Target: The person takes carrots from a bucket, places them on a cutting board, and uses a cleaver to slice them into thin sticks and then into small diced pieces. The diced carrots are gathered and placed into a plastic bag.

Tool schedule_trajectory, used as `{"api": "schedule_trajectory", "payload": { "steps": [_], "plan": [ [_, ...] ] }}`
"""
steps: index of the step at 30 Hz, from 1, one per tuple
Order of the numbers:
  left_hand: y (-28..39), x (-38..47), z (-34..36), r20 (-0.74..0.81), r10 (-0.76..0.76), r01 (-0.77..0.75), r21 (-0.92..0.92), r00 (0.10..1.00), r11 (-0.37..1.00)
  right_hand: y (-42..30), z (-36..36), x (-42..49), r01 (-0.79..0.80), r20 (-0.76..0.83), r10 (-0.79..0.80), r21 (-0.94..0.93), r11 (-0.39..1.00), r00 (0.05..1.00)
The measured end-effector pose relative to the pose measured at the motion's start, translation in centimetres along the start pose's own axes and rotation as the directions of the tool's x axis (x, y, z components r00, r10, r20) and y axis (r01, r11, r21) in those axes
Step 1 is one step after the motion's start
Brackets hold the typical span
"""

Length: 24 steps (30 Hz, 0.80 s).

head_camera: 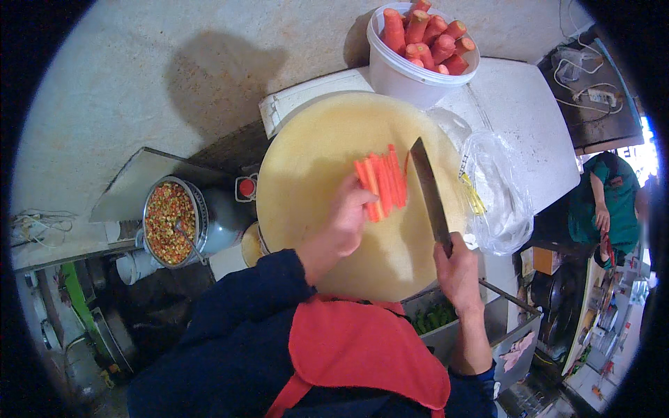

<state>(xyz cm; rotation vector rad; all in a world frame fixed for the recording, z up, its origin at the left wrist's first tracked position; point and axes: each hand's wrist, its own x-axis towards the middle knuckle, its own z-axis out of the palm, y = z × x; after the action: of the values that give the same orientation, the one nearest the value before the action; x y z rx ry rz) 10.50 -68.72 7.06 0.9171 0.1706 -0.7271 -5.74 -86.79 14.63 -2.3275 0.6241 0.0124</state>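
On a round yellowish chopping block [308, 141] lies a row of carrot strips [385, 183], side by side. My left hand [347, 219] is at the row's left side, its fingers partly curled against the strips; whether it grips any cannot be told. In my right hand [459, 271] is the handle of a cleaver [431, 190]. The blade points away from me, just right of the strips and apart from them. One thin curved carrot sliver lies between the strips and the blade.
A white bucket of peeled carrots [418, 86] stands behind the block. Clear plastic bags [499, 193] lie to its right. At left is a metal bowl of diced food [170, 222] with a spoon. A metal container of greens [436, 317] sits near my right forearm. Another person [603, 204] stands far right.
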Motion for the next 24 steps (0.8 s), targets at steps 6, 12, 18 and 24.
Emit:
{"api": "schedule_trajectory", "payload": {
  "steps": [6, 12, 18, 24],
  "plan": [
    [-1.7, -0.5, -0.3, -0.159, 0.145, -0.092, 0.301, 0.977, 0.949, -0.9, 1.0, -1.1, -0.121, 0.025, 0.119, 0.080, 0.989, 0.993],
    [0.6, -0.3, -2.8, 0.007, 0.283, -0.257, 0.446, 0.959, 0.858, -1.1, 0.4, -1.5, -0.159, -0.062, 0.166, 0.110, 0.981, 0.984],
    [12.8, 7.1, 2.5, 0.304, 0.643, -0.632, 0.682, 0.702, 0.368, -2.5, 0.3, -3.1, -0.091, 0.141, 0.067, 0.171, 0.981, 0.988],
    [17.5, 15.6, 10.8, 0.614, 0.551, -0.561, 0.776, 0.565, -0.289, -3.1, 2.9, -2.3, 0.001, 0.264, -0.065, 0.238, 0.971, 0.962]
  ]
}}
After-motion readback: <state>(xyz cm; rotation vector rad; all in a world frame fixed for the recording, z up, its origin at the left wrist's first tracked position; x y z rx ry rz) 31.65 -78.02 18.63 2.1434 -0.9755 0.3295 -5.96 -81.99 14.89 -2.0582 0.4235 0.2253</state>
